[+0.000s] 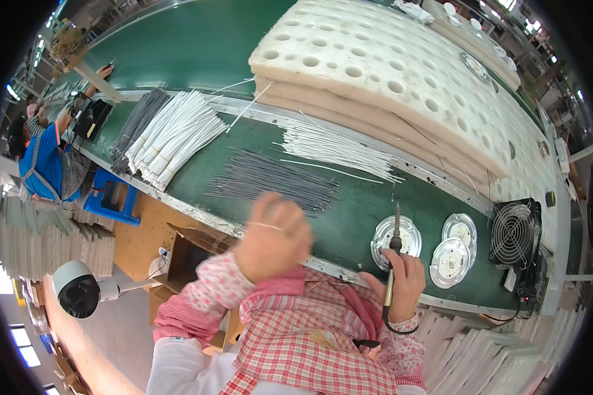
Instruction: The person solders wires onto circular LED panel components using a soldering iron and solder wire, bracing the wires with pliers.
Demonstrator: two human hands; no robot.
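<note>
My right hand (404, 284) is closed around the handle of a soldering iron (391, 266). The iron points away from me, its tip over a round silver disc-shaped plate (412, 238) on the green bench. My left hand (278, 236), blurred by motion, is curled at the near edge of a spread pile of dark grey wires (277, 179). A thin pale line crosses that hand; whether it is a wire or a band I cannot make out. Beyond the grey pile lies a loose pile of white wires (339, 153). Two more silver plates (449, 263) overlap to the right.
Bundles of white wires (178, 135) and grey wires (135, 128) lie at the left. Stacked foam slabs with holes (375, 49) rise behind the bench. A black fan (515, 234) stands at the right end. Further left sits a co-worker in blue (43, 161); a cardboard box (194, 253) is below.
</note>
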